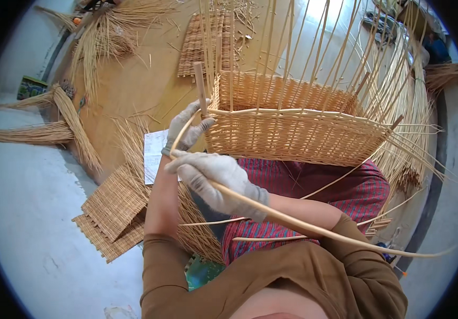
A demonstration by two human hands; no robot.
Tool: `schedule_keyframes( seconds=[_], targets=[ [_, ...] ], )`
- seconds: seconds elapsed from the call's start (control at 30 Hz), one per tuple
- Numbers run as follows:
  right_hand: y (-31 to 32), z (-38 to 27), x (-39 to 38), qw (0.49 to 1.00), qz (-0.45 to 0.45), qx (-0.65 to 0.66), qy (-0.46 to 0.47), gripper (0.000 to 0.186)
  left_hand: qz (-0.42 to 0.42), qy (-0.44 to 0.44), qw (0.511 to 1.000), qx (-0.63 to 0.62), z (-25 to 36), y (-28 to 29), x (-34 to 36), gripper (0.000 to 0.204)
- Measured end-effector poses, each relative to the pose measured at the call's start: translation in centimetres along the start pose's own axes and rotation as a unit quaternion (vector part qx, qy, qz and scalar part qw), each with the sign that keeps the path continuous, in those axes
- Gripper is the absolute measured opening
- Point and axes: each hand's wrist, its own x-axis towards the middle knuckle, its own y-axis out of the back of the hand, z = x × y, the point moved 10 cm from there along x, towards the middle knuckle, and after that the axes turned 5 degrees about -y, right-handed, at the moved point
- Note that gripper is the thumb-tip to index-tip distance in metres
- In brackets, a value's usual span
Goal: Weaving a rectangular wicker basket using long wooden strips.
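A rectangular wicker basket (292,135), partly woven, rests on my lap with tall upright stakes rising from its walls. At its left corner my gloved left hand (186,127) is closed around the wooden corner post (200,87) and the basket's edge. My gloved right hand (213,175) grips a long pale willow rod (303,223). The rod bends at the left hand, passes through the right hand and runs out to the lower right past my forearm. Part of the rod near the post is hidden by my fingers.
Flat woven panels (114,202) lie at the left, another woven panel (205,42) beyond the basket. Bundles of rods (409,106) stand at the right; more bundles (74,122) and loose strands (101,42) lie at the far left. A white paper sheet (154,151) is beside my left arm.
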Motion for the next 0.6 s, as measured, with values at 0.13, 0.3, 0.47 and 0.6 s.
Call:
schedule_keyframes(
  seconds=[0.13, 0.3, 0.47, 0.6],
  targets=[
    [-1.3, -1.2, -0.3, 0.991, -0.067, -0.112, 0.007, 0.023, -0.026, -0.048, 0.998, -0.023, -0.7, -0.8, 0.1, 0.065],
    [1.2, -2.7, -2.0, 0.992, -0.005, -0.122, 0.03, 0.017, -0.152, 0.006, 0.981, -0.122, -2.6, -0.7, 1.3, 0.054],
    [-0.2, -1.4, -2.3, 0.975, -0.018, -0.205, 0.084, 0.014, -0.056, -0.019, 0.848, -0.527, 0.0, 1.4, 5.9, 0.045],
    [-0.9, -0.5, -2.7, 0.946, -0.017, -0.283, 0.156, 0.017, -0.052, 0.079, 0.865, -0.492, -1.3, -3.2, 6.1, 0.074]
  ],
)
